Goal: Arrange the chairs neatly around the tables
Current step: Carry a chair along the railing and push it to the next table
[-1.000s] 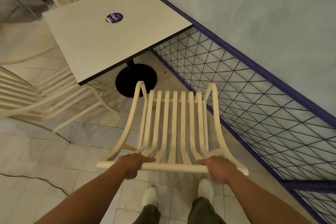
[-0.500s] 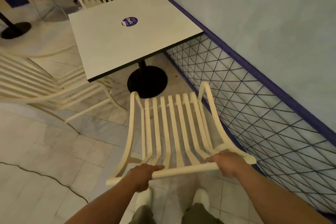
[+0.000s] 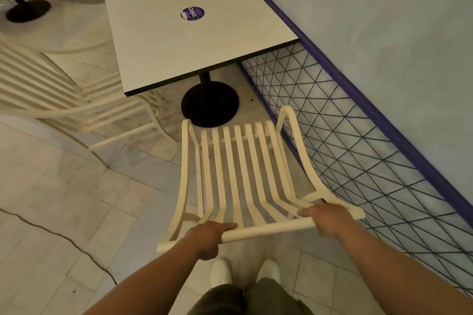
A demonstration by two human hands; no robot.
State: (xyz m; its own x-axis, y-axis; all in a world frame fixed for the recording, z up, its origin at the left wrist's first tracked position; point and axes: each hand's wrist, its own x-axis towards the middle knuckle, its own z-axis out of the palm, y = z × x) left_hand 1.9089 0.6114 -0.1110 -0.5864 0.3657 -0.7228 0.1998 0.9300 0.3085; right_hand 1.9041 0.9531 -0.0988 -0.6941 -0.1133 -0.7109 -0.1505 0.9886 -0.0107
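Left of the grip, a second slatted chair (image 3: 69, 100) sits with its seat tucked partly under the counter's left edge, and beyond it the dark foot of another stand (image 3: 28, 10) marks the far left.

The left hand (image 3: 207, 236) is closed round the top rail of the cream chair (image 3: 240, 174), near the rail's left end; the right hand (image 3: 325, 217) is closed round the same rail near its right end. So the grip is a two-handed hold on the chair back, hands spread well apart. The chair sits straight ahead of the grip, its front edge near the black round base (image 3: 210, 105) and just short of the counter (image 3: 194, 30).

To do this step well, I judge the push should run evenly through both hands, so the seat goes in square to the counter's near edge and not skewed. The front legs ought to straddle or stop before the base.

Right of the grip, the wire mesh fence (image 3: 358, 151) runs close alongside the chair's right side; keeping the right hand from drifting outward should avoid scraping it.
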